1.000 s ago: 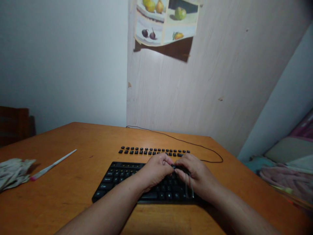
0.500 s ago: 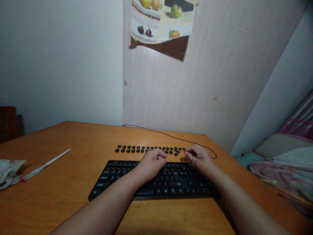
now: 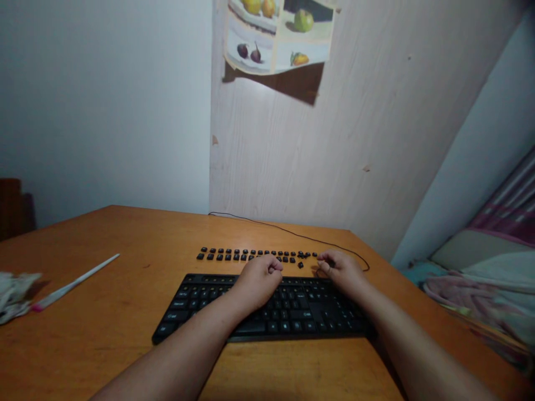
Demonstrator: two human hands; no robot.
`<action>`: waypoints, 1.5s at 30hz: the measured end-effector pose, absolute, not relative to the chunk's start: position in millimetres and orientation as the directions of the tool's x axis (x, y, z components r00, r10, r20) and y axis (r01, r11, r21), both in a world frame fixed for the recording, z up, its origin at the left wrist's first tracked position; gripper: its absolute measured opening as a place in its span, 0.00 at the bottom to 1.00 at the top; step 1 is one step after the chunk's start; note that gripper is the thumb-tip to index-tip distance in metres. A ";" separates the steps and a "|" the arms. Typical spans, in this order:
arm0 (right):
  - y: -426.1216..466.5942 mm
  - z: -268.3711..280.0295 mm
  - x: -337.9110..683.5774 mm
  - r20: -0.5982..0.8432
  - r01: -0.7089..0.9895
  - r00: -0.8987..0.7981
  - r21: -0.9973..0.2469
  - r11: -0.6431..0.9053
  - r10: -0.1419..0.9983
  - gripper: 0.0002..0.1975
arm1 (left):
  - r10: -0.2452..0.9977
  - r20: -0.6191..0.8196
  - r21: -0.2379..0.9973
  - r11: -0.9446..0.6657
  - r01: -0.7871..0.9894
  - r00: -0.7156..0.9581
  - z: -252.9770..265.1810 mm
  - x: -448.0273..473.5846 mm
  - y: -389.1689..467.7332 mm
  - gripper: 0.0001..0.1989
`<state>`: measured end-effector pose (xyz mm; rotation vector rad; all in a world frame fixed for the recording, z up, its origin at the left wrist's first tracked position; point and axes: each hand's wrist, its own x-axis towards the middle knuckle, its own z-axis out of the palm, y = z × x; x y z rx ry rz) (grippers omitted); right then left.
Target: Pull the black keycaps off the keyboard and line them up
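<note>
A black keyboard (image 3: 292,326) lies across the desk in front of me, with some of its keys off along the upper part. My left hand (image 3: 259,281) rests over its middle, fingers curled in; anything inside them is hidden. Over the keyboard's upper right corner is my right hand (image 3: 341,272), thumb and fingers bent together in a pinch, and what they may hold is too small to make out. Behind the keyboard, loose black keycaps (image 3: 236,257) stand in two rows. Near my right fingertips lie a single keycap (image 3: 300,265) and a small dark cluster of pieces (image 3: 304,255).
A thin black cable (image 3: 288,229) runs along the desk's back edge and curves round on the right. At the left are a white tapered stick (image 3: 79,281) with a pink end and a crumpled cloth or paper (image 3: 16,295). Fruit pictures (image 3: 280,39) hang on the wall.
The long dark piece near my right fingertips now looks different, turned or broken up in outline. My right hand has shifted slightly right. The left hand stays nearly in place.
</note>
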<state>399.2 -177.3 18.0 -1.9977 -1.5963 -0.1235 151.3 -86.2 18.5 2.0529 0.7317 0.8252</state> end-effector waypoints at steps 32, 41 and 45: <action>-126.5 26.5 397.4 0.240 0.975 0.203 0.037 -0.218 0.949 0.12 | 0.674 0.305 0.748 -0.607 0.269 0.672 22.7 148.3 -92.8 0.07; -130.6 26.2 398.1 0.210 0.980 0.197 -0.002 -0.201 0.958 0.10 | 0.678 0.295 0.760 -0.593 0.264 0.673 24.4 147.1 -93.7 0.06; -127.8 27.2 400.2 0.189 0.981 0.191 -0.020 -0.190 0.963 0.14 | 0.669 0.294 0.766 -0.592 0.251 0.683 22.9 147.0 -92.9 0.07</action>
